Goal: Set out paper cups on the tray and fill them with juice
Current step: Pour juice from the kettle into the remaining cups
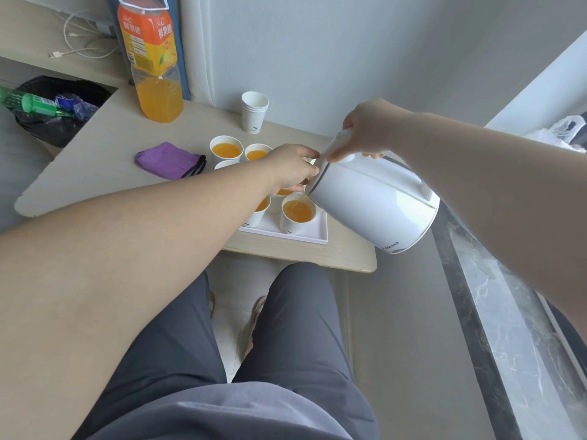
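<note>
As the kettle [371, 201] is judged heavy, its handle [338, 142] is gripped by the right hand [368, 128] and its top held by the curled left hand [289, 166].

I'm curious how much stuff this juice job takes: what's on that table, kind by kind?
Single paper cups in view: 6, more may be hidden
Stack of spare cups: 1
Juice bottle: 1
White kettle: 1
Purple cloth: 1
Tray: 1
Total: 11
</note>
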`<state>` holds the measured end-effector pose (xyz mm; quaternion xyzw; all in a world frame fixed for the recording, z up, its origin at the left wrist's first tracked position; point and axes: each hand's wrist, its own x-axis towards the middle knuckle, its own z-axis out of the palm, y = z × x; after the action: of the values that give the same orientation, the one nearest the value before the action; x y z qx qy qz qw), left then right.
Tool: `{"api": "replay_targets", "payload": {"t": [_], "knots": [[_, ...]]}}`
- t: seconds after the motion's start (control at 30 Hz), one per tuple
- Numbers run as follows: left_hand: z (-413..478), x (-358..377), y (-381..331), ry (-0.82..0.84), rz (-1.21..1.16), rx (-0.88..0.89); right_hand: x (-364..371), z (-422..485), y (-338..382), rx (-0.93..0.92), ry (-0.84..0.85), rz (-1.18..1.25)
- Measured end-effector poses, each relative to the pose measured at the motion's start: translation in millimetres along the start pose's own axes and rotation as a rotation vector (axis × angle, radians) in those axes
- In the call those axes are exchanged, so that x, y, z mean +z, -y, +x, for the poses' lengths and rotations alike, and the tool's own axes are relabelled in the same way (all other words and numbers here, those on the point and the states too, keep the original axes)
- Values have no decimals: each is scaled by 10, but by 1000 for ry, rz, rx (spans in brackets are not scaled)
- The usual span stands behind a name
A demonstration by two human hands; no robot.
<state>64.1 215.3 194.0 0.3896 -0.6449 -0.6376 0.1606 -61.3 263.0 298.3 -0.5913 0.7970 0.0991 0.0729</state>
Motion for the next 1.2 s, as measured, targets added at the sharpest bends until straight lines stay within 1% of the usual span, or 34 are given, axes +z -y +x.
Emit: {"api": "replay_targets", "payload": {"t": [0.27, 0.47, 0.57, 0.73, 0.97, 1.2], "knots": [[56, 63, -109, -9, 84, 31, 52, -57, -361, 33, -28, 203], [151, 81, -244, -18, 204, 140, 5, -89, -578, 66, -80, 337], [229, 71, -327, -11, 276, 185, -66, -59, -594, 75, -98, 332], [380, 50, -426, 10, 333, 177, -159, 33, -572, 80, -81, 324], [545, 82, -347, 32, 266, 132, -115, 221, -558, 94, -15, 284], [637, 146, -204, 43, 156, 49, -54, 422, -494, 66, 30, 161]]}}
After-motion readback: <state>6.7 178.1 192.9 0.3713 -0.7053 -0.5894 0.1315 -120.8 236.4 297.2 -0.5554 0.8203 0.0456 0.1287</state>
